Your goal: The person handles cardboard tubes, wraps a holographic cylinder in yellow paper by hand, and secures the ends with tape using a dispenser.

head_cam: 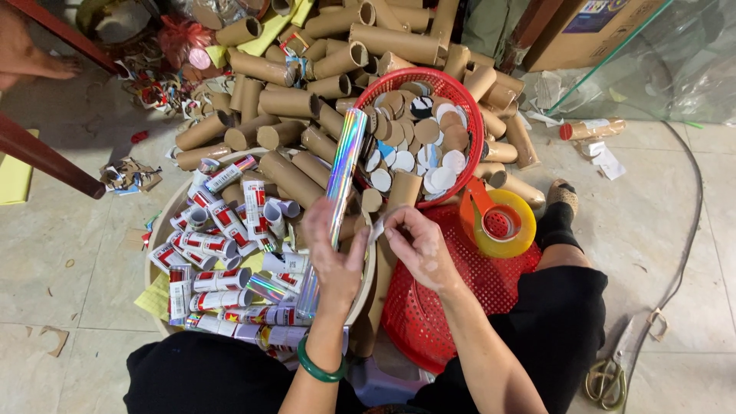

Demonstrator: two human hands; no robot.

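To the left of the fingers, a shallow round pale tray [157,230] holds a heap of finished short tubes wrapped in red-and-white printed labels [218,268], many already done by the look of it; above them a large pile of bare brown cardboard tubes [284,100] lies unwrapped, so I judge much of the work remains; the left hand [335,257] is closed around a long tube covered in shiny holographic foil [337,184], which slants up and away from its fingers; just beside it the right hand [418,245] pinches a small pale strip, perhaps tape, at the tube's side; beyond the right fingers a red plastic basket [468,103] holds round cardboard discs [418,146]; to their right a roll of clear tape on an orange dispenser [498,222] rests on an upturned red mesh basket [429,314].
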